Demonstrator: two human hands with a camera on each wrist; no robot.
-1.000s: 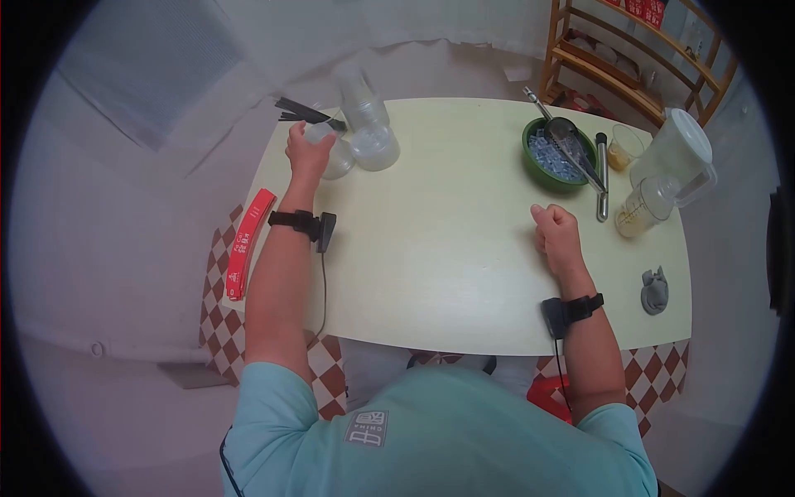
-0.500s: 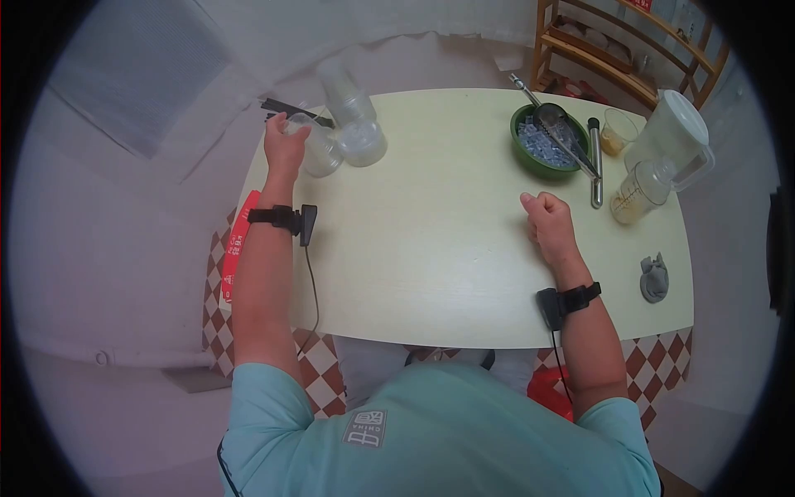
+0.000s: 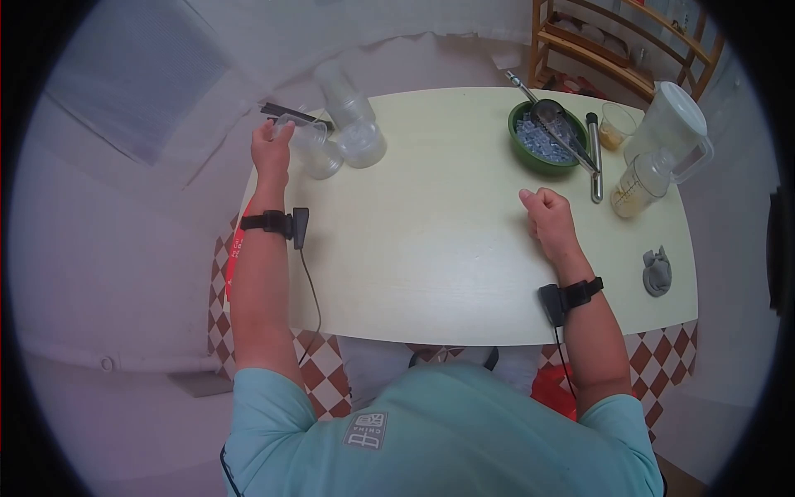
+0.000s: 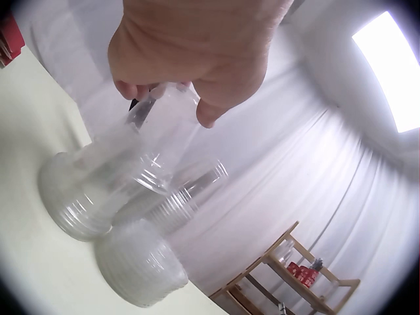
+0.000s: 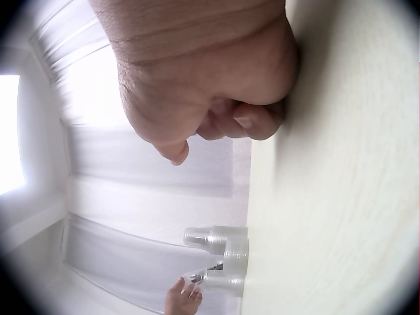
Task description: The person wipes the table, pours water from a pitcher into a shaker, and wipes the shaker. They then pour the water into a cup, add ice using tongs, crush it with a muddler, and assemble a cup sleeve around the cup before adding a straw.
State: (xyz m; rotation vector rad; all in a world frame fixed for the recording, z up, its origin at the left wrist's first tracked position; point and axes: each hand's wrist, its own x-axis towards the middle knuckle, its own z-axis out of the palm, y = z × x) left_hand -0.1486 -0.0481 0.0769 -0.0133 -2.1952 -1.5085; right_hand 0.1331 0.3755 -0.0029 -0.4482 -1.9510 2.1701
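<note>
Gripping cup [image 4: 169, 126]; bowl [image 3: 542, 166] in head view only

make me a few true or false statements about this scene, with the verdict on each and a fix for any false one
1. The left hand holds a clear cup. True.
2. The right hand grips a cup too. False: its fingers are curled and hold nothing.
3. The bowl is green. True.
4. The rod lies inside the bowl. False: the rod lies on the table, beside the bowl.
5. Other cups are near the left hand. True.
</note>
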